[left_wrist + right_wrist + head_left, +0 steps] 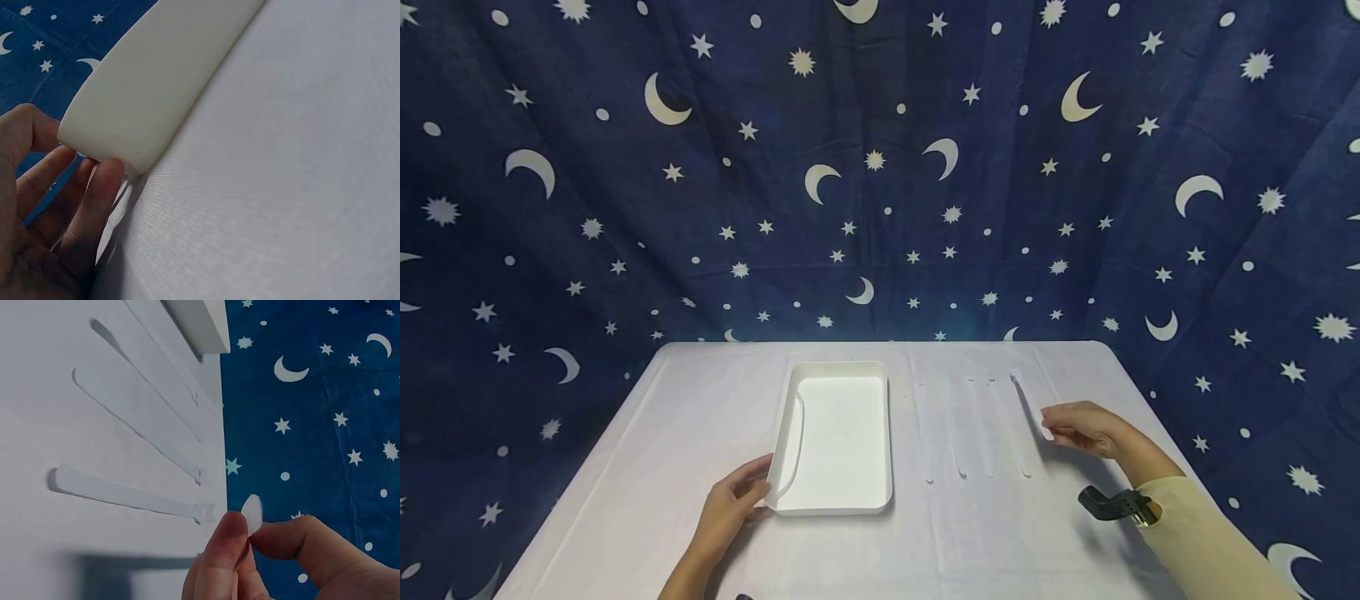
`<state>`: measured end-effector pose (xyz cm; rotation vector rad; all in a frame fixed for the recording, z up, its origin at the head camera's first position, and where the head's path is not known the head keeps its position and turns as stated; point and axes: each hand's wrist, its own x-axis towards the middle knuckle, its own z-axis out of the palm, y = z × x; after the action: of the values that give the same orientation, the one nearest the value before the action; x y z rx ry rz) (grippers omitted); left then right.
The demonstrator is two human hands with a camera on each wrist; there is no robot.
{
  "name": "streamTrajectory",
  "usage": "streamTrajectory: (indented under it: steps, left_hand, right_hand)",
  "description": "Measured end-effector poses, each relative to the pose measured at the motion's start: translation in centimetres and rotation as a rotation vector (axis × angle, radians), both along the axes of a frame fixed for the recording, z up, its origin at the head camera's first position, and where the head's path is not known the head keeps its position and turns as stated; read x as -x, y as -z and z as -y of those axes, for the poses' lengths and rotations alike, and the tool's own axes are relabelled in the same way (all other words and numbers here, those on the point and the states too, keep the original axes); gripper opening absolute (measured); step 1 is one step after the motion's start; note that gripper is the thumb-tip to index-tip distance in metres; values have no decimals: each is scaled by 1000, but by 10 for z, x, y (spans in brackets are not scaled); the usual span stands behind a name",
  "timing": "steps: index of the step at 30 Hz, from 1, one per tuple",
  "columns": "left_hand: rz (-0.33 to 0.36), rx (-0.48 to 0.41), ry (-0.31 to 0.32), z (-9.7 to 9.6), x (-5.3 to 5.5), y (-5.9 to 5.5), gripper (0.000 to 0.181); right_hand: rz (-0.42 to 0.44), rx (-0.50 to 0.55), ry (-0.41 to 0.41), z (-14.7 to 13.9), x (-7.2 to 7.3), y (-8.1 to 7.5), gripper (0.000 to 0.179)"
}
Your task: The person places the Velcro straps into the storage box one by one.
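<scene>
A white rectangular tray (pixel 846 442) lies on the table left of its middle. My left hand (pixel 726 500) grips its near left corner, thumb and fingers around the wall (pixel 144 94) in the left wrist view. Inside the tray, a thin white strap (pixel 800 442) runs in a curve along the left side. At the right, my right hand (pixel 1084 427) pinches the near end of another white strap (pixel 1030 404), whose far end slants away towards the back. Between thumb and fingertips, the strap's rounded tip (pixel 252 514) shows in the right wrist view.
Several more white straps (pixel 976 429) lie side by side between the tray and my right hand, pointing away from me. Their far ends have small slotted heads (pixel 205 514). A white cloth covers the table (pixel 700 400); a blue curtain (pixel 880 225) with moons and stars hangs behind.
</scene>
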<state>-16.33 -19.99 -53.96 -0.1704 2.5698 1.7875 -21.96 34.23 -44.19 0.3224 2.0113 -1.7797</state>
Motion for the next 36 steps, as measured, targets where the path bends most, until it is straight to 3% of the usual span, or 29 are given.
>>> streamTrajectory:
  steps: [7,12,22,36]
  left_hand:
    - [3,-13,3,1,1,1,51]
    - [11,-5,-3,2,1,4,50]
    - [9,2,-3,2,0,4,50]
    - [2,0,4,2,0,1,51]
  right_hand:
    - [11,59,-35,3,0,-10,42]
    - [22,103,-41,5,2,-20,29]
    - [-37,83,-93,18,5,-39,34]
    - [-95,88,-141,46,3,-44,42]
